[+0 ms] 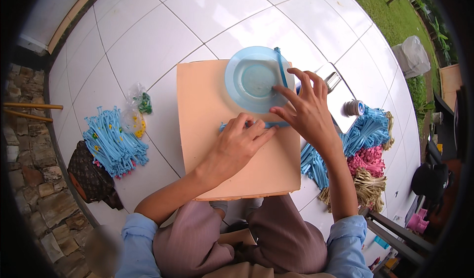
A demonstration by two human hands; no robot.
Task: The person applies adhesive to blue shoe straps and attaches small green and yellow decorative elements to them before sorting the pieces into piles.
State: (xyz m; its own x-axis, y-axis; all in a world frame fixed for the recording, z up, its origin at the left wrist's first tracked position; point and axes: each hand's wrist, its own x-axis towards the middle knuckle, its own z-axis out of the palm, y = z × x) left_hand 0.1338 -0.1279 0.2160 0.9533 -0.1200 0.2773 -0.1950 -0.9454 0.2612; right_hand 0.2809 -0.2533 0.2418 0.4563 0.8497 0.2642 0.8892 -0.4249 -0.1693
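Observation:
A peach-coloured board (pixel 266 172) lies in front of me, with a shallow light-blue plate (pixel 238 98) on its far part. My left hand (pixel 239 142) is closed over a thin blue strap (pixel 270 124) near the board's middle, pressing it with bent fingers; most of the strap is covered. Spread fingers show on my right hand (pixel 306 105), above the plate's right side. Its index fingertip reaches over the plate's inside, where any tiny contents are too small to make out. Another blue strap (pixel 281 66) lies across the plate's right rim.
Bundled blue straps (pixel 116 142) lie at left, beside small bags of green and yellow pieces (pixel 140 111) and a brown patterned bag (pixel 89 172). On the right are a thread spool (pixel 353 108), blue bundles (pixel 365 130), pink bundles (pixel 366 160) and beige bundles (pixel 368 186).

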